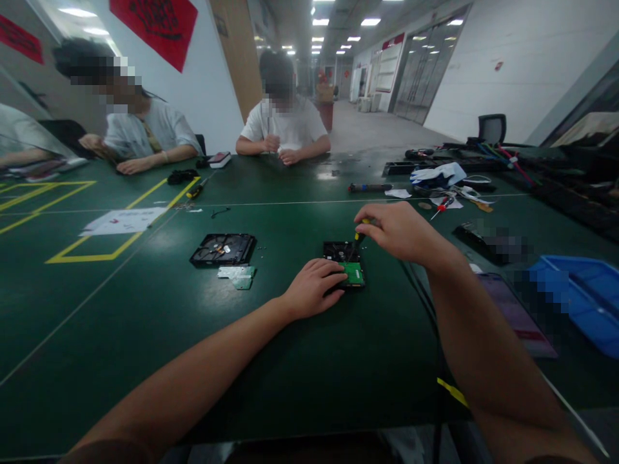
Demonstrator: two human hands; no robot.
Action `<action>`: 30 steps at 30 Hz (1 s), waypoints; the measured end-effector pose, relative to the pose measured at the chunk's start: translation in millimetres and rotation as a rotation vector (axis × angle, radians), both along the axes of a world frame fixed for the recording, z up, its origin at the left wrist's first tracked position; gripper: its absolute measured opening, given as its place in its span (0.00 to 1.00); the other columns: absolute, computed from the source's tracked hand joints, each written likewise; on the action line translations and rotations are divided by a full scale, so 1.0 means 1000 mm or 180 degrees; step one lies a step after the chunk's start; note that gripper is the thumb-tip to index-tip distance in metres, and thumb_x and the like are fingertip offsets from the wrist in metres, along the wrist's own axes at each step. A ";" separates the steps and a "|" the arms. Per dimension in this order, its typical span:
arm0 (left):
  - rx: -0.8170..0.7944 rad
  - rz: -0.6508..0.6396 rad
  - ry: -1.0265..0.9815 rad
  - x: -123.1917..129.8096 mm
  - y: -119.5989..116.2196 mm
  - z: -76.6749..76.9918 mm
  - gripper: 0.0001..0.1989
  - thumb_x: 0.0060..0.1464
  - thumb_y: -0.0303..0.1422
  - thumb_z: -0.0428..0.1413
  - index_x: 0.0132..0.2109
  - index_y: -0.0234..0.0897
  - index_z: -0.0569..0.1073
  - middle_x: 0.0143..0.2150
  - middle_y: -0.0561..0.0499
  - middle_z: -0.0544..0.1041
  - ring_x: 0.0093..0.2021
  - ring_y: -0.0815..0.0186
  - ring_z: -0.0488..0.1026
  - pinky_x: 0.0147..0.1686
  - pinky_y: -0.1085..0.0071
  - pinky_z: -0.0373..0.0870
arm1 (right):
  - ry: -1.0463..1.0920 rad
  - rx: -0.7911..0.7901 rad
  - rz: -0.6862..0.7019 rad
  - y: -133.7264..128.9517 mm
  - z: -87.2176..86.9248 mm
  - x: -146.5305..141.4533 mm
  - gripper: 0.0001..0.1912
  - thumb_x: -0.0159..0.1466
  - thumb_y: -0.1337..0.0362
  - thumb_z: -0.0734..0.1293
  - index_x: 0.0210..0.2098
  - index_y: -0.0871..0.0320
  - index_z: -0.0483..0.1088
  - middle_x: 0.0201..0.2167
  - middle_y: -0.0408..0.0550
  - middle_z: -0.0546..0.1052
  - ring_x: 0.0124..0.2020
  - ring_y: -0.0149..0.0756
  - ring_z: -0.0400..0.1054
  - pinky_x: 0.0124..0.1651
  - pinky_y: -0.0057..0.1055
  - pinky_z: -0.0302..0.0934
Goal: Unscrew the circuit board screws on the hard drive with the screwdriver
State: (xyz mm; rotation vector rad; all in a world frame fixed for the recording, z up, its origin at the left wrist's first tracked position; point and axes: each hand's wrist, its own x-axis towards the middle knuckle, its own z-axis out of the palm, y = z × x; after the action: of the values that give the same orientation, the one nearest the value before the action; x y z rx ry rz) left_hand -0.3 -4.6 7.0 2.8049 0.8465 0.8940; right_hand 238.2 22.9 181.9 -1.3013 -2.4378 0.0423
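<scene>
A hard drive with a green circuit board (354,274) lies on the green table in front of me. My left hand (315,288) rests against its left side, fingers spread and reaching over the board's edge. Above the drive, my right hand (394,231) grips a yellow and black screwdriver (358,238), its shaft pointing down at the drive. Further left lies a second black hard drive (223,249), with a detached circuit board (238,276) just in front of it. A few tiny screws (262,248) are scattered beside that drive.
Right side: a blue tray (580,296), a purple flat item (517,312), a red screwdriver (442,206), gloves (438,174) and cables. Paper (123,221) and another yellow screwdriver (197,187) lie left. People sit across the table.
</scene>
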 end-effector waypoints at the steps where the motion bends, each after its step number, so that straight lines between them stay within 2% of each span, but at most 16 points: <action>1: 0.0004 0.0002 0.0002 0.000 0.000 0.000 0.18 0.70 0.39 0.58 0.62 0.42 0.77 0.63 0.42 0.78 0.65 0.51 0.74 0.66 0.48 0.70 | -0.0012 0.0025 -0.0028 0.000 0.000 0.000 0.11 0.69 0.61 0.69 0.45 0.56 0.83 0.43 0.52 0.87 0.43 0.47 0.80 0.49 0.41 0.65; 9: 0.0007 -0.0008 0.0046 0.000 0.000 0.002 0.19 0.69 0.39 0.58 0.63 0.41 0.76 0.63 0.42 0.78 0.65 0.51 0.74 0.66 0.48 0.70 | -0.0184 0.0034 -0.0209 -0.002 0.002 0.000 0.12 0.71 0.55 0.70 0.41 0.56 0.82 0.37 0.51 0.86 0.38 0.45 0.78 0.41 0.38 0.61; 14: 0.0003 -0.0006 0.0029 0.000 0.000 0.001 0.19 0.70 0.39 0.58 0.63 0.41 0.77 0.63 0.42 0.78 0.65 0.51 0.74 0.65 0.48 0.70 | -0.0008 0.0014 0.0002 0.000 -0.001 -0.002 0.10 0.69 0.62 0.70 0.47 0.58 0.81 0.42 0.52 0.86 0.41 0.44 0.79 0.45 0.37 0.63; 17: -0.0004 -0.0016 0.0018 0.000 0.000 0.001 0.18 0.70 0.40 0.58 0.63 0.41 0.77 0.63 0.42 0.78 0.65 0.51 0.74 0.65 0.48 0.70 | 0.0124 -0.0145 0.0086 0.000 -0.003 -0.003 0.13 0.69 0.66 0.68 0.50 0.61 0.80 0.39 0.52 0.86 0.37 0.41 0.78 0.43 0.36 0.63; 20: -0.0009 -0.0009 0.0028 0.000 0.000 0.002 0.18 0.70 0.39 0.58 0.62 0.41 0.77 0.63 0.42 0.78 0.65 0.51 0.74 0.66 0.48 0.70 | 0.0120 -0.0193 0.0216 0.000 -0.004 -0.004 0.13 0.70 0.66 0.67 0.51 0.60 0.80 0.38 0.51 0.85 0.35 0.40 0.77 0.43 0.35 0.63; 25: -0.0013 -0.0023 0.0028 0.001 0.000 0.002 0.18 0.69 0.39 0.59 0.62 0.41 0.77 0.63 0.42 0.78 0.65 0.51 0.74 0.66 0.47 0.70 | 0.0160 -0.0088 0.0324 0.000 -0.004 -0.007 0.10 0.71 0.60 0.67 0.44 0.56 0.81 0.40 0.50 0.85 0.38 0.40 0.76 0.44 0.35 0.62; 30: -0.0031 -0.0002 0.0058 0.001 -0.001 0.002 0.18 0.69 0.39 0.59 0.62 0.39 0.77 0.63 0.42 0.78 0.65 0.51 0.74 0.66 0.48 0.70 | 0.0219 -0.0193 0.0387 -0.001 -0.004 -0.007 0.12 0.70 0.67 0.65 0.46 0.57 0.81 0.42 0.50 0.85 0.40 0.41 0.77 0.47 0.36 0.63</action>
State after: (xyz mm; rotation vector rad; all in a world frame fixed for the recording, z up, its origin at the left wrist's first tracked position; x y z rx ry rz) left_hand 0.5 -5.3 9.3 2.8091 0.8500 0.8629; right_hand 231.4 22.3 178.3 -1.1552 -2.4714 0.1914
